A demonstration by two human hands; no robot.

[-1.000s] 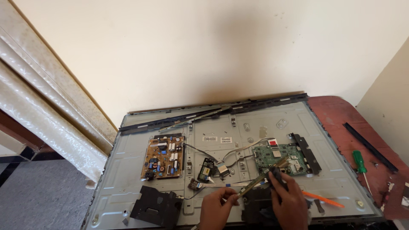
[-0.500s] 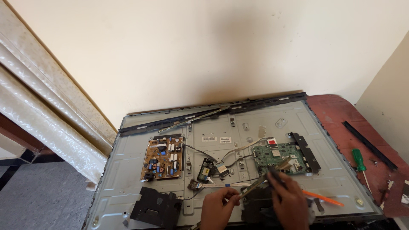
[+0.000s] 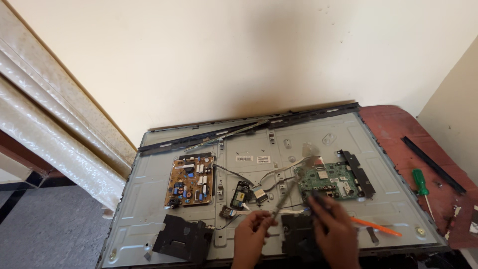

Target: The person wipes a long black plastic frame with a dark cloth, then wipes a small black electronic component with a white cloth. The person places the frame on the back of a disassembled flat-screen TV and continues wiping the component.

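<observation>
A person's 2 hands work over the metal back panel (image 3: 149, 199) of an opened television. The left hand (image 3: 251, 234) pinches a thin grey strip (image 3: 281, 201) angled toward 1 o'clock; the right hand (image 3: 336, 231), wrist cut off at 6 o'clock, grips a dark tool (image 3: 318, 201) touching the green circuit board (image 3: 326, 180), tip indistinct.

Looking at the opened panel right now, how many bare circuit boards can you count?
3: a brown board at the left, a small dark board in the middle, and a green board at the right. Others may be hidden under the hands.
</observation>
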